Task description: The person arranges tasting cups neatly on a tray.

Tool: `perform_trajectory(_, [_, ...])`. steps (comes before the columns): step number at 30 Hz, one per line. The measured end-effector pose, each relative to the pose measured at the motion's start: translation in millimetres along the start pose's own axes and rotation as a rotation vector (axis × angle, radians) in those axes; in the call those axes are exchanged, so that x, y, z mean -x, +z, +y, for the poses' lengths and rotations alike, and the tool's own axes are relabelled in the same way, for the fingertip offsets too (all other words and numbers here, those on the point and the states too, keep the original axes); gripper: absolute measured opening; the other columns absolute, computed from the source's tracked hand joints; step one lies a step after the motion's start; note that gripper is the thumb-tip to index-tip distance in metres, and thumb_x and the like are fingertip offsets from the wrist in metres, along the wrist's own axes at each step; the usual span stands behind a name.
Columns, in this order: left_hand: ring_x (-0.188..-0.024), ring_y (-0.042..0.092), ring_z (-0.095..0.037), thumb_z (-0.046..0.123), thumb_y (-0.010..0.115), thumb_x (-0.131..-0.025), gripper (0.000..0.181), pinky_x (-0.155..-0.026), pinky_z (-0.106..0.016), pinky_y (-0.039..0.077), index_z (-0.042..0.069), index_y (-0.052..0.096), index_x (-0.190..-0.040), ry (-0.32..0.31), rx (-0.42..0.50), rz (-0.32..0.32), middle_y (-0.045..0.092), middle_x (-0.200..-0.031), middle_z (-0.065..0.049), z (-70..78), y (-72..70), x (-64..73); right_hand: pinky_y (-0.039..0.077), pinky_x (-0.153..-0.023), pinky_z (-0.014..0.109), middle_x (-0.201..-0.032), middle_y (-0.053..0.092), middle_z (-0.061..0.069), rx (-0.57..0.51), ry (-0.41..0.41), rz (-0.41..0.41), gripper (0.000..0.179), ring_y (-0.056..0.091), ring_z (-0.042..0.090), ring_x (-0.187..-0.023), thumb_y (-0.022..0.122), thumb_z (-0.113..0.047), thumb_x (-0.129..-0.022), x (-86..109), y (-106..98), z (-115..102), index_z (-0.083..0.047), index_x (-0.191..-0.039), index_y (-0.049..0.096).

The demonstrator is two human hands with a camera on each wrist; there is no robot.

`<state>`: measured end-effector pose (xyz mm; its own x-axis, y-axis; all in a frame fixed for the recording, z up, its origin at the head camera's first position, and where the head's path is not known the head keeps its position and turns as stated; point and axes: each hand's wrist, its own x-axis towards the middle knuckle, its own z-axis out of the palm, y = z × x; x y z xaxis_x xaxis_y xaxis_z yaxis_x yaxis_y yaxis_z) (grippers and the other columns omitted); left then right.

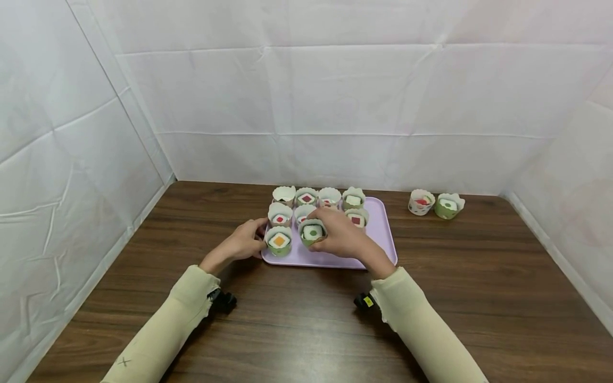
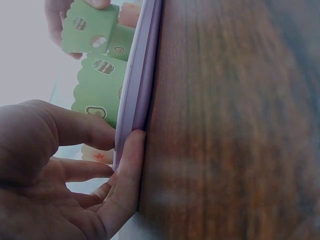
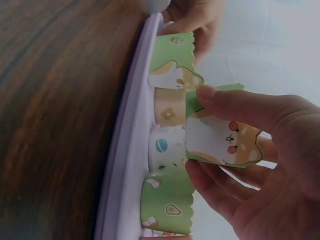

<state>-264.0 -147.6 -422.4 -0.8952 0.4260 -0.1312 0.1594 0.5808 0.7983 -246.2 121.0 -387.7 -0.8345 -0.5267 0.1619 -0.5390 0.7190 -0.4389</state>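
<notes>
My right hand (image 1: 337,234) grips a green paper cupcake cup (image 3: 215,132) and holds it raised over the tray. In the cup lies a white sushi roll piece (image 1: 313,232) with a round green centre. At the left edge of the lilac tray (image 1: 380,229), my left hand (image 1: 246,239) pinches the rim, thumb on top and a finger beneath, as the left wrist view shows. Close by that hand stand a green cup (image 1: 279,249) with an orange-diamond piece and a cup (image 1: 280,214) with a red-centred piece.
Several more filled cups (image 1: 353,199) stand in rows on the tray, behind and around my right hand. Apart from it, a white cup (image 1: 420,203) and a green cup (image 1: 447,208) stand at the back right of the wooden table (image 1: 479,287). White sheeting (image 1: 335,96) rises behind the table.
</notes>
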Motion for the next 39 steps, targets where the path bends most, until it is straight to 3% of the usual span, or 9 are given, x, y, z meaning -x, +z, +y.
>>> perform_trajectory(6, [-0.095, 0.063, -0.024, -0.007, 0.058, -0.086, 0.077, -0.070, -0.031, 0.067, -0.009, 0.029, -0.157, -0.004, -0.002, 0.001, 0.054, -0.123, -0.029, -1.2, 0.5, -1.7, 0.054, -0.104, 0.044, -0.126, 0.067, 0.012, 0.063, 0.006, -0.015, 0.062, 0.062, 0.029, -0.119, 0.091, -0.020, -0.074, -0.8, 6.6, -2.6, -0.007, -0.129, 0.064])
perform_trajectory(16, [-0.095, 0.063, -0.024, -0.006, 0.058, -0.087, 0.076, -0.069, -0.031, 0.067, -0.009, 0.029, -0.158, -0.001, -0.001, 0.001, 0.054, -0.123, -0.029, -0.7, 0.6, -1.0, 0.058, -0.096, 0.047, -0.122, 0.070, 0.012, 0.036, 0.077, -0.034, 0.071, 0.067, 0.027, -0.109, 0.090, -0.018, -0.076, 0.6, 13.4, -5.6, -0.012, -0.136, 0.052])
perform_trajectory(26, [-0.096, 0.063, -0.026, -0.006, 0.058, -0.086, 0.077, -0.068, -0.029, 0.066, -0.010, 0.029, -0.157, 0.000, -0.009, 0.001, 0.054, -0.122, -0.029, -0.3, 0.7, 0.5, 0.058, -0.082, 0.046, -0.100, 0.071, 0.014, 0.069, 0.049, -0.023, 0.076, 0.067, 0.027, -0.092, 0.089, -0.016, -0.074, -0.8, 20.4, -3.9, -0.009, -0.137, 0.047])
perform_trajectory(39, [-0.097, 0.062, -0.025, -0.005, 0.059, -0.087, 0.077, -0.069, -0.030, 0.066, -0.010, 0.028, -0.158, 0.005, -0.010, -0.006, 0.054, -0.124, -0.029, 1.4, -0.2, 1.5, 0.060, -0.082, 0.043, -0.102, 0.072, 0.016, 0.073, 0.051, -0.006, 0.084, 0.064, 0.024, -0.084, 0.090, -0.014, -0.076, -1.7, 26.0, -3.9, -0.006, -0.144, 0.042])
